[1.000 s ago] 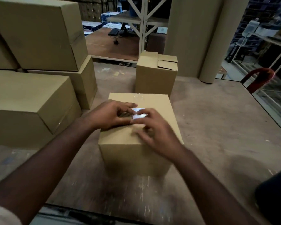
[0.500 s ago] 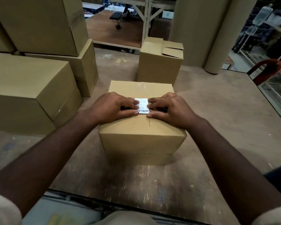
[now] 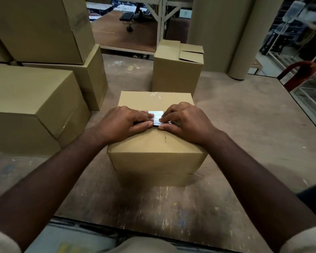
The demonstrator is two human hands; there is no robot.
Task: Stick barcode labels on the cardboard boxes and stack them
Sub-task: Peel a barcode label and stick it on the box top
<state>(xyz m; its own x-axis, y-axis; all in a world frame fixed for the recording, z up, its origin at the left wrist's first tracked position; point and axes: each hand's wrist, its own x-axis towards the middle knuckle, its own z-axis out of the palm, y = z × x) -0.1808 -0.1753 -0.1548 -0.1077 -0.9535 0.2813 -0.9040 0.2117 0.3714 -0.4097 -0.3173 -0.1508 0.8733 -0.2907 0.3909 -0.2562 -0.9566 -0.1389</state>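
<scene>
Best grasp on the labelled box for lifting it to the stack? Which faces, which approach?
Probably the box by its left and right side faces, one palm each, coming in from both sides. It sits square-on, both sides look clear, and the left hand and right hand already flank the label. Top is smooth, without handles.

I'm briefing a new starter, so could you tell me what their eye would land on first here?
First, the white barcode label on top of the central cardboard box, with the left hand and right hand pressing it from either side. Then the stacked boxes at the left, and the open-flapped box just behind.
</scene>
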